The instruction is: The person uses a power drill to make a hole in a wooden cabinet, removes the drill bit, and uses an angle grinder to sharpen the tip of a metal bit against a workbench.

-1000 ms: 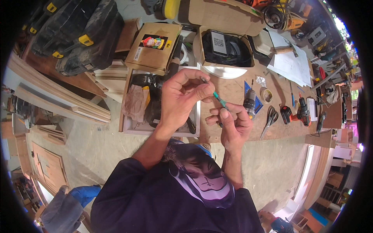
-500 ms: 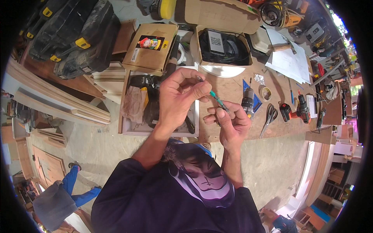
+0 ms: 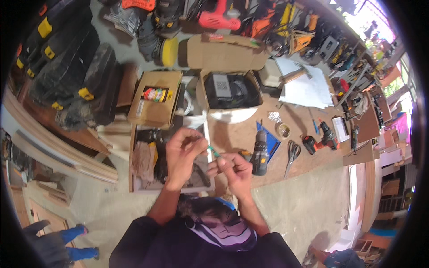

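Observation:
Both hands are closed on a slim green and dark pen-like tool [image 3: 214, 152], held slantwise above the near edge of the workbench. My left hand [image 3: 182, 154] pinches its upper left end between thumb and fingers. Its lower right end sits between the thumb and bent fingers of my right hand [image 3: 235, 172]. The fingers cover both ends, so its exact kind is not plain. Beneath my left hand is a shallow tray [image 3: 196, 188] with a crumpled brown paper bag [image 3: 144, 161] and dark items. To the right of my right hand stands a cordless drill [image 3: 260, 154].
A blue set square [image 3: 273, 145], scissors [image 3: 292, 156], a tape roll [image 3: 283, 130] and another cordless drill [image 3: 328, 135] lie on the right. Behind are a closed carton [image 3: 154, 114] and an open carton [image 3: 232, 105]. A hammer [image 3: 297, 73] rests over white paper. Another person [image 3: 58, 243] is at lower left.
The view has tilted up, so the bench and hands appear lower and more of the tools behind show. Both hands still hold the pen-like tool. The person at lower left has shifted.

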`<state>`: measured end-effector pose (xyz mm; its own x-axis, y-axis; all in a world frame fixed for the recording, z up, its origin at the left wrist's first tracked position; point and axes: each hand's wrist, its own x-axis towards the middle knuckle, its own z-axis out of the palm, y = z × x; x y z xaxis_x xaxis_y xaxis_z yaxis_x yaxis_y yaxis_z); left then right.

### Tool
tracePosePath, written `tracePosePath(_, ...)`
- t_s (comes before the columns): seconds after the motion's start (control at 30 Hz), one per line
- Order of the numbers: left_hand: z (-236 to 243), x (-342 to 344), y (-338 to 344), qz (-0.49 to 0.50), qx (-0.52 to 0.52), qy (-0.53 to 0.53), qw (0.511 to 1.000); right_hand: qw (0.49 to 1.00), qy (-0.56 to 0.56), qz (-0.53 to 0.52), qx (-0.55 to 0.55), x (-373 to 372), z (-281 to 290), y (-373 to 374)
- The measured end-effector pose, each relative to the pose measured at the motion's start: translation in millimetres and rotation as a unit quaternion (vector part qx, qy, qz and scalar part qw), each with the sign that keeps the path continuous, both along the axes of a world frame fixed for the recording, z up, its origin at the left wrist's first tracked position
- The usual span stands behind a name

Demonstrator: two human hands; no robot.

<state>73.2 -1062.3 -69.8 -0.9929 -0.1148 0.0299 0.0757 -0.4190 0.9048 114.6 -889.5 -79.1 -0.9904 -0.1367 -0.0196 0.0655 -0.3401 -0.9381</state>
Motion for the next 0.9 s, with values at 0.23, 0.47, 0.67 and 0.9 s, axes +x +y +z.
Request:
tracePosePath(0.23,13.3,-4.2,3.2,-0.008,0.026,0.058,0.998,0.996,0.076,-0.045,0.007,-3.2,21.7,-1.8)
tracePosePath(0.47,14.3,1.8,7.1,-0.063,0.174,0.052,0.981,0.99,0.124,-0.07,0.01,-1.4,43.5,-0.6)
tracePosePath(0.67,15.0,2.0,12.0,-0.07,0.173,0.06,0.98,0.989,0.128,-0.073,-0.006,-2.8,38.5,3.8)
tracePosePath(0.9,15.9,-0.4,13.4,-0.075,0.175,0.064,0.98,0.989,0.124,-0.078,-0.022,-4.8,37.5,4.8)
